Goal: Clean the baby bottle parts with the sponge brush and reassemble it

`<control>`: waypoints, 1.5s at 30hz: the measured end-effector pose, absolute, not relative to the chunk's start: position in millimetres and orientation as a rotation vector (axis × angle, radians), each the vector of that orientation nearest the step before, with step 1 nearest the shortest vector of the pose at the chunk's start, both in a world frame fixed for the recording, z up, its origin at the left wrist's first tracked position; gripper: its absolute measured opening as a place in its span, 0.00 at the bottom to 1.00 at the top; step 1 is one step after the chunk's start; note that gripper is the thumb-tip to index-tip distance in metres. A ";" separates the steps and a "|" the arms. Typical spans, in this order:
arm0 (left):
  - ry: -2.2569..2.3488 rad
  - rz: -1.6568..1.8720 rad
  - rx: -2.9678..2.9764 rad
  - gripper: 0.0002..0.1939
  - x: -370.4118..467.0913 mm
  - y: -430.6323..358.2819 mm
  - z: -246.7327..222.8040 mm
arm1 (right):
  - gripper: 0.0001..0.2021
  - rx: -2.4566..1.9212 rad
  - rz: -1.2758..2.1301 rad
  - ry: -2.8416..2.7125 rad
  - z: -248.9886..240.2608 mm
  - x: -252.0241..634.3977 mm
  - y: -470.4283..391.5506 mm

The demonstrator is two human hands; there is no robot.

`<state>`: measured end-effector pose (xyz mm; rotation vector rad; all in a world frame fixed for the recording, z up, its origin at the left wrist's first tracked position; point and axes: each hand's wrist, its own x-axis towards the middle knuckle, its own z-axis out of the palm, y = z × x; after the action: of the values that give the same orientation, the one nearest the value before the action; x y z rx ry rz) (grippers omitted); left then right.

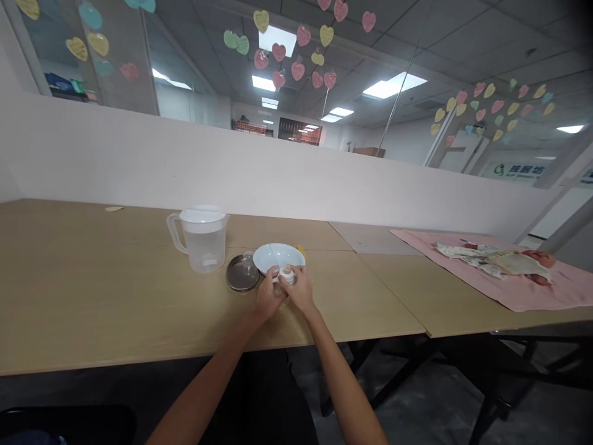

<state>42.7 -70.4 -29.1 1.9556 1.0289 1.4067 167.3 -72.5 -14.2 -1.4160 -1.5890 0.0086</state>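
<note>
Both my hands are together just in front of a white bowl point(265, 256), around a small baby bottle point(286, 274) with a white collar and a pale teat on top. My left hand point(269, 301) is closed on the bottle's left side and lower part. From the right, my right hand point(301, 290) has its fingers wrapped at the white collar. Most of the bottle's body is hidden by my fingers. Left of the bowl lies a round metal tray point(238, 279), with a clear dome-shaped cap point(249, 261) on it. Something yellow point(301, 250) shows at the bowl's right rim.
A clear plastic pitcher point(204, 244) with a white lid stands left of the tray. To the right, a baby doll point(509, 259) in light clothes lies on a pink cloth point(523, 300). The wooden table point(115, 296) meets a low white wall point(139, 157) under glass.
</note>
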 end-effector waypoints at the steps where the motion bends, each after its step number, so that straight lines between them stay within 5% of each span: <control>1: 1.029 1.410 1.945 0.31 41.8 -72.0 -26.4 | 0.19 -1.446 -0.034 -1.590 -14.3 166.7 -76.3; 7: 1.022 1.421 1.935 0.17 35.2 -82.2 -10.6 | 0.19 -1.510 -0.328 -1.577 -13.8 159.2 -99.6; 19: 1.079 1.281 1.780 0.18 31.6 -79.8 -10.9 | 0.14 -1.395 -0.029 -1.423 -11.9 151.1 -86.1; 25: 1.108 1.259 1.731 0.19 27.8 -82.5 -0.6 | 0.20 -1.414 -0.143 -1.421 -20.0 139.6 -98.1; 33: 1.184 1.189 1.650 0.18 29.2 -65.6 -28.8 | 0.13 -1.294 -0.240 -1.382 -28.8 138.7 -93.4; 45: 1.130 1.120 1.738 0.22 26.0 -67.2 -7.9 | 0.18 -1.305 0.331 -1.380 -3.4 157.1 -94.8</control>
<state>26.0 -67.2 -7.9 1.7377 1.1299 1.1201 157.1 -94.8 -3.4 -1.3045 -1.3804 0.3315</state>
